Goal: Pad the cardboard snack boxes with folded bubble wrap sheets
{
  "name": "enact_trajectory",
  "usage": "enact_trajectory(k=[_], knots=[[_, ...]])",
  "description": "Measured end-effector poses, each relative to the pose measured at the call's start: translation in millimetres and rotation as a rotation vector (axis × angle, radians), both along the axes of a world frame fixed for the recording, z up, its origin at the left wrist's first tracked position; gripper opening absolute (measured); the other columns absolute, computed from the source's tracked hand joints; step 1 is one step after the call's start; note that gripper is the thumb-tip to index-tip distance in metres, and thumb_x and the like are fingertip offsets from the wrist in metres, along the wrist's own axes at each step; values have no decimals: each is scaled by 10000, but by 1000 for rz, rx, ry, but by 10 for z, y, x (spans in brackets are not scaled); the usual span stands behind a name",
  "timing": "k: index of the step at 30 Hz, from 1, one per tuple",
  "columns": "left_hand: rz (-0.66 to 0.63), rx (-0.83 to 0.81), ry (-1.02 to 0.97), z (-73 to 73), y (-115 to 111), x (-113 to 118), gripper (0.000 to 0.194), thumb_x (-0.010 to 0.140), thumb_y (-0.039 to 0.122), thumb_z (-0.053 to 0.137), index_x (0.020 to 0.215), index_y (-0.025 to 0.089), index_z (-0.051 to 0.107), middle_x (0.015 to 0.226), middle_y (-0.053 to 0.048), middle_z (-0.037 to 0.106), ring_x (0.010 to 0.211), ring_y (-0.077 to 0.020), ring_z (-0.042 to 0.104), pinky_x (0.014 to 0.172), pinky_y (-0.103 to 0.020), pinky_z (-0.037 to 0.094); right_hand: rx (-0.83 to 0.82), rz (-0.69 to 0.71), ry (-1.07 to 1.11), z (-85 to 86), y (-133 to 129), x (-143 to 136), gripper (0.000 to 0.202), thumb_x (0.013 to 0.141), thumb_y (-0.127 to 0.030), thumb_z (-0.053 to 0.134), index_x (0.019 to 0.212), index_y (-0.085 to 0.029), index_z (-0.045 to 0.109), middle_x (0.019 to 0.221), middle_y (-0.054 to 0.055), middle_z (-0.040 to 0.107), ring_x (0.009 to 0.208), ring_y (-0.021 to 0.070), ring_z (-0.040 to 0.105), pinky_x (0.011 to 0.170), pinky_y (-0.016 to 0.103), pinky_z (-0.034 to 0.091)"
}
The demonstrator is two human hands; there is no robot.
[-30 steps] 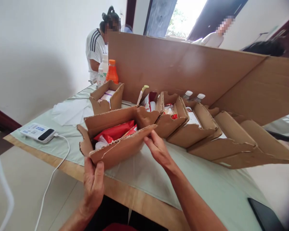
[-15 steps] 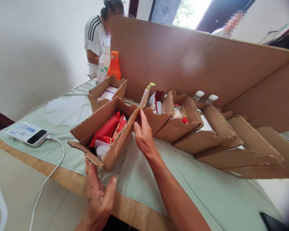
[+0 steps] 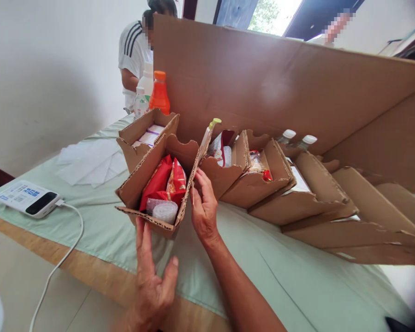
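A cardboard box (image 3: 166, 230) with an open top stands on the cloth-covered table between my hands. Inside it lie a red packet (image 3: 155, 180), a second red and gold packet (image 3: 177, 180) and a roll of clear bubble wrap (image 3: 165, 212). My left hand (image 3: 152, 276) has its fingers stretched out, the tips touching the box's near end and the thumb apart. Against the right side of the box rests my right hand (image 3: 204, 207), fingers extended flat. Neither hand grips anything.
Several more cardboard boxes (image 3: 297, 203) line up to the right, before a tall cardboard panel (image 3: 263, 87). Behind are a smaller box (image 3: 148, 124), an orange bottle (image 3: 159, 94) and a person (image 3: 131, 60). A white device (image 3: 27, 198) with a cable lies left, near white sheets (image 3: 93, 161).
The box with the red packets has turned to sit straighter, its near end shifting right. My left hand has moved right with it; my right hand has slid slightly down its side.
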State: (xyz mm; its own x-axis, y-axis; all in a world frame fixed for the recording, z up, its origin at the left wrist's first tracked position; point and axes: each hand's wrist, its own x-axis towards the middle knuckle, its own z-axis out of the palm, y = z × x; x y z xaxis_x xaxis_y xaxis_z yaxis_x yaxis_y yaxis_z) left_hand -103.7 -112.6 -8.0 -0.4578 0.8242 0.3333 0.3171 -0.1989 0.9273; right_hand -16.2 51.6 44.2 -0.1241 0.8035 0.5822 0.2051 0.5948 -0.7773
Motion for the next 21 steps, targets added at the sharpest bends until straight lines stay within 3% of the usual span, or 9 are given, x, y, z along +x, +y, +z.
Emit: enact_trajectory(k=[3,7,10,13,16,21], knots=[[-3,20,79,117,299,-91,881,935,207,614,1661,350,135,1774,-62,30,1626,-327,87,1302,-581,183,-129,-82,8,-301,-71,63,346,991,-272,480,1291,-238,648,1461,113,610,1394,238,546,1196,471,425],[-62,-19,87,233,816,-111,868,913,225,608,1658,269,165,1771,-114,-6,1629,-322,54,1286,-573,228,-228,-65,-35,-672,-98,145,293,903,-245,530,1136,-204,704,1309,146,691,1254,277,639,1093,476,508],[-168,-148,47,247,1199,-86,826,923,312,587,1644,178,208,1763,-157,-20,1629,-300,57,1288,-530,233,-245,-42,-39,-751,-87,161,276,903,-270,542,1114,-210,709,1251,130,715,1187,266,666,1054,448,530],[-257,-247,54,193,1436,-105,720,948,399,551,1588,133,356,1725,-199,219,1607,-308,205,1289,-538,220,-265,-40,-35,-729,-73,163,257,937,-294,516,1092,-216,706,1181,112,733,1119,249,683,1015,425,545],[-303,-294,78,125,1405,-154,566,939,410,547,1434,137,578,1565,-197,526,1522,-337,409,1265,-577,272,-282,-32,-33,-717,-62,169,233,922,-273,518,1015,-220,725,1117,99,749,1073,241,695,998,411,547],[-346,-301,109,157,841,-201,433,922,416,580,1273,204,718,1428,-143,667,1415,-325,553,1217,-572,386,-299,-24,-35,-758,-28,178,205,875,-264,546,881,-237,748,1112,96,763,1076,248,701,994,415,548]])
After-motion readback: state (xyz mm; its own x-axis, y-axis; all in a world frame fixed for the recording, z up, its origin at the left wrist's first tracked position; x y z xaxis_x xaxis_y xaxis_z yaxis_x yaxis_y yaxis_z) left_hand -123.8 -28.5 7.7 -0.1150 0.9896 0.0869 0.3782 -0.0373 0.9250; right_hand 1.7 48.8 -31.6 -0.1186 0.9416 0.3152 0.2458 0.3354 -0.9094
